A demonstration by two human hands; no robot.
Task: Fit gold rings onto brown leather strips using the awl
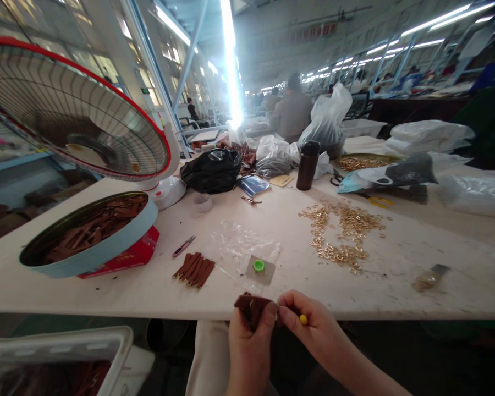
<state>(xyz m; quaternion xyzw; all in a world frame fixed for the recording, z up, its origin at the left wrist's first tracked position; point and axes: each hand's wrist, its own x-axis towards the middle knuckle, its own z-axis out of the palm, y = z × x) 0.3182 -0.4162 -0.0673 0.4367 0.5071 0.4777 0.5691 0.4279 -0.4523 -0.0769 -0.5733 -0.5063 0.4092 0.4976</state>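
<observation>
A: Anyone able to tell how the brown strip (253,301) is being held?

B: Looks like it's pinched by the left hand (251,335), near the front edge of the table (140,297). The thumb is laid along the near side, and more brown material can be seen folded or bunched underneath. How many pieces are in there can't be told.

A: And which way is it lying?

B: Long axis pretty much crosswise, with one end aimed at the right hand (307,322). That end is met by the right fingertips, so hardly any gap is left between the hands. The far end is the left hand's side.

A: So is the right one open or what?

B: Nope, thumb and forefinger are brought together. A yellow knob (303,319) is seen poking out of the grip; whatever it's attached to is hidden by the fingers. The forearm is slanted in from the lower right, while the left wrist is held nearly upright from below.

A: Anything close by?

B: A green cap (258,265) is set on a small grey plate (268,272) just beyond the hands. A row of brown tabs (193,269) is laid out to the left, and loose gold rings (346,225) are scattered farther off, to the right.
</observation>
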